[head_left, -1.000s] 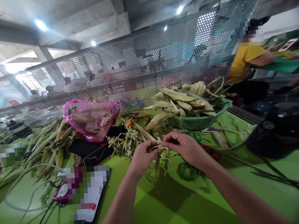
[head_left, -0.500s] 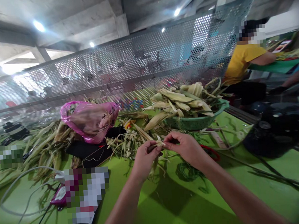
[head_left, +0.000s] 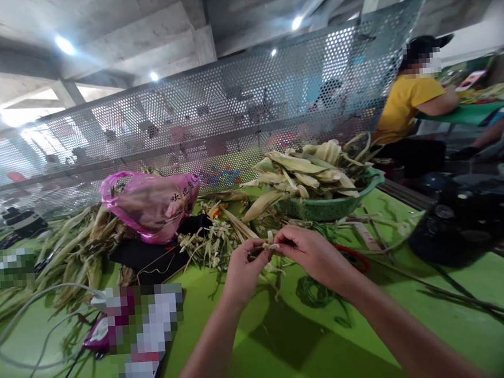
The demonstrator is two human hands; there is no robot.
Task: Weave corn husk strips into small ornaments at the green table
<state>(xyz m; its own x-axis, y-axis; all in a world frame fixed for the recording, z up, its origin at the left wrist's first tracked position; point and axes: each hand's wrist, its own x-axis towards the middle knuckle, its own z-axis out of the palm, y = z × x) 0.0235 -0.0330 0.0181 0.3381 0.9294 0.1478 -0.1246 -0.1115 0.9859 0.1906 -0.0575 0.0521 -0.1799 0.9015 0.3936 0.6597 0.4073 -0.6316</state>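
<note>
The step in hand looks like close fingerwork on a small corn-husk piece [head_left: 271, 241] — folding or tying, I cannot tell which. It sits between the two hands, raised above the green tabletop [head_left: 315, 351], with the left hand [head_left: 243, 269] and the right hand [head_left: 306, 251] each pinching it narrowly between thumb and fingers, tips nearly meeting. The next move, I judge, calls for one firm pinch while the other works the strip lightly, since thin husk may split. The piece is pale cream, a short end standing up between the fingertips — its finer shape is too small to tell. Beyond it lie a cluster of similar husk bits [head_left: 213, 244] and a green basket [head_left: 322, 210] heaped with husks [head_left: 304, 163]
</note>
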